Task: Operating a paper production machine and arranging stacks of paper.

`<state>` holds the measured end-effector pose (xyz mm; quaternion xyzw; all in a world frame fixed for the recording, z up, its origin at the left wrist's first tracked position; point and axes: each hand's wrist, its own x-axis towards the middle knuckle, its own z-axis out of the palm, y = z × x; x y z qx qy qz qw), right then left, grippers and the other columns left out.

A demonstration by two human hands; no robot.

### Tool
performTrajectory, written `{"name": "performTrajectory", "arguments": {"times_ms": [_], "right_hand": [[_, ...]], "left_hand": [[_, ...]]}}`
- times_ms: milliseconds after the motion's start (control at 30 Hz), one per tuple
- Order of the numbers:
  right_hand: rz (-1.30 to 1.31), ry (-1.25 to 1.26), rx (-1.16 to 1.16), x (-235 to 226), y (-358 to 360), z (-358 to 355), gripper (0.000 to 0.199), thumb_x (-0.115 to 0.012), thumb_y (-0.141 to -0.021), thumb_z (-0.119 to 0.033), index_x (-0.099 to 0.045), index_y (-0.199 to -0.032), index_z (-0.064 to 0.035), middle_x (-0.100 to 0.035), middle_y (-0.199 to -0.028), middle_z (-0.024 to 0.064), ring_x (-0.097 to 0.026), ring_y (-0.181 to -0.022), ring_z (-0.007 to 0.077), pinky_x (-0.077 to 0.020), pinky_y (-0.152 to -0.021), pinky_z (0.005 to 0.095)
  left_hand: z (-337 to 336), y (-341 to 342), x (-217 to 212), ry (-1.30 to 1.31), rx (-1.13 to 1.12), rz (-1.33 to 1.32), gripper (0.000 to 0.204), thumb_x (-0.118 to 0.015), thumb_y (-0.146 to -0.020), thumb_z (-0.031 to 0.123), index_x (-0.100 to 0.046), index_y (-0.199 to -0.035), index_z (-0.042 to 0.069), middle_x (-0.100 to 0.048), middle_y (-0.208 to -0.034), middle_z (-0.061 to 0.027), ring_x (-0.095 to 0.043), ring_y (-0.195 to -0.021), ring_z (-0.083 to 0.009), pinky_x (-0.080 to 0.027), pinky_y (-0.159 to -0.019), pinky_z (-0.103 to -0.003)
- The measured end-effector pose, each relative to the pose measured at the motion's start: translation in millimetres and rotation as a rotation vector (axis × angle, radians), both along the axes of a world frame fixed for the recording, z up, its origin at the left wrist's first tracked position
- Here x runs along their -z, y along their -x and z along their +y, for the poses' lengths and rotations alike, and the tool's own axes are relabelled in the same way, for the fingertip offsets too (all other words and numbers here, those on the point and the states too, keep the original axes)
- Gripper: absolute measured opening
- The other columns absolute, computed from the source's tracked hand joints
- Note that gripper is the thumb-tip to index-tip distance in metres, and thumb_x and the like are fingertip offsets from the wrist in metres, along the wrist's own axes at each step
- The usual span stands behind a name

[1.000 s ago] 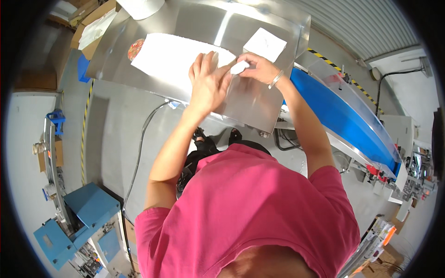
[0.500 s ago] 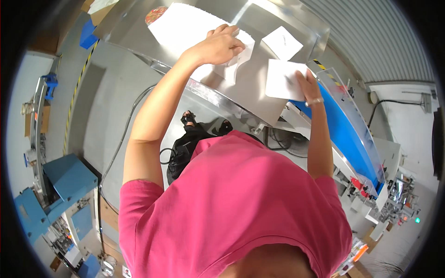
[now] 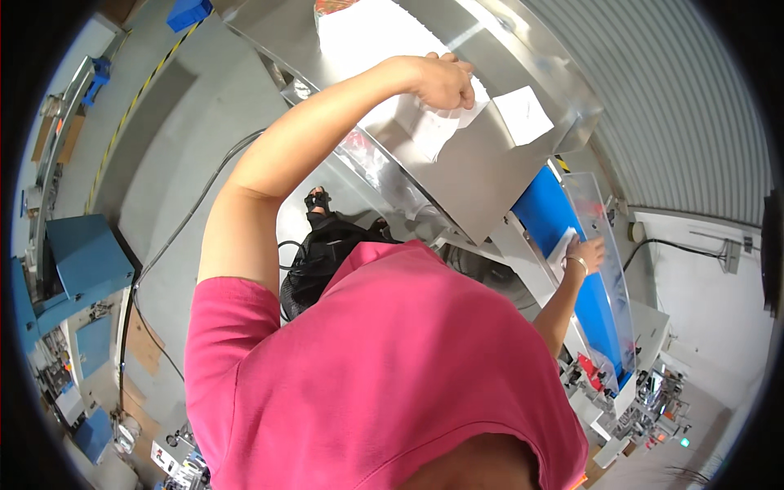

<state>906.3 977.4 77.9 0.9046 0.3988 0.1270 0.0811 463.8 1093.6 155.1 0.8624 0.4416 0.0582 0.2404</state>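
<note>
My left hand [image 3: 445, 84] is closed, fingers curled over the near end of a long row of white square packets [image 3: 380, 37] on the metal table. A few packets [image 3: 434, 132] lean loose just below that hand. To the right, my right hand [image 3: 586, 255] is over the blue conveyor belt [image 3: 545, 204], its fingers spread. One white packet [image 3: 560, 251] lies on the belt against the thumb side of this hand, partly hidden by it. Another white square packet [image 3: 523, 116] lies apart on the table, right of the row.
The metal table [image 3: 482, 184] has a raised rim. A clear plastic guard [image 3: 600, 204] runs along the belt's far side. Machine parts [image 3: 653, 400] stand at the belt's lower end. A dark cable [image 3: 204, 196] trails over the floor at left, near blue cabinets [image 3: 86, 257].
My right hand has carried a white packet from the table's corner down onto the blue belt and its fingers have spread. My left hand stays at the row's end. The whole view has shifted.
</note>
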Motion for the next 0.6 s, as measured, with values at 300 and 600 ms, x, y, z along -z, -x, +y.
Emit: {"name": "performTrajectory", "arguments": {"times_ms": [300, 600], "right_hand": [[1.270, -0.231, -0.960, -7, 182, 89, 0.059, -0.068, -0.076, -0.020, -0.044, -0.129, -0.0096, -0.057, -0.118, 0.0152, -0.060, -0.098, 0.0211, -0.0481, -0.082, 0.0310], [1.364, -0.157, -1.006, -14, 229, 114, 0.056, -0.069, -0.075, -0.016, -0.047, -0.127, -0.0090, -0.056, -0.120, 0.0135, -0.058, -0.093, 0.0160, -0.0474, -0.082, 0.0298]], "left_hand": [[-44, -28, 26, -0.359, -0.269, -0.133, 0.035, -0.066, -0.068, 0.017, -0.063, -0.101, 0.009, -0.036, -0.132, -0.0212, -0.030, -0.124, -0.0392, -0.026, -0.098, -0.051], [-59, -35, 39, -0.541, -0.409, -0.379, 0.039, -0.064, -0.070, 0.010, -0.055, -0.107, 0.003, -0.041, -0.125, -0.0242, -0.035, -0.119, -0.0422, -0.029, -0.095, -0.051]]}}
